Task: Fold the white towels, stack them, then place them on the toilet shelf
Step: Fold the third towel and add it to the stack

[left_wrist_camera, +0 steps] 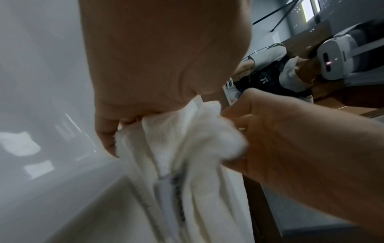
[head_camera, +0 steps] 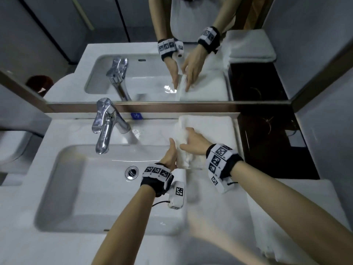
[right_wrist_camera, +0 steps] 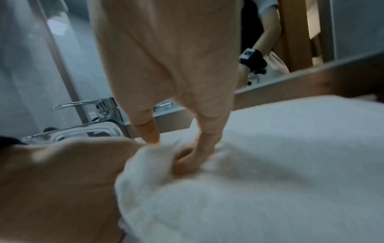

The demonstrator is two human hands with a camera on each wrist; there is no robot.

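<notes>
A white towel (head_camera: 214, 129) lies on the counter to the right of the sink, its left edge bunched into a raised fold. My left hand (head_camera: 172, 150) grips that fold from the sink side, fingers curled round it (left_wrist_camera: 124, 125). My right hand (head_camera: 188, 138) reaches over from the right and pinches the same bunched edge (left_wrist_camera: 234, 131). In the right wrist view its fingertips (right_wrist_camera: 187, 157) dig into the towel (right_wrist_camera: 270, 164), with my left hand (right_wrist_camera: 62, 180) close beside. In the left wrist view the towel (left_wrist_camera: 187, 189) hangs in folds between both hands.
A chrome faucet (head_camera: 107, 127) stands over the white basin (head_camera: 76, 188) with its drain (head_camera: 131, 172). A mirror (head_camera: 172, 54) runs along the back. More white towelling (head_camera: 286, 217) lies at the near right. A dark surface (head_camera: 277, 146) sits right; a toilet (head_camera: 11, 146) left.
</notes>
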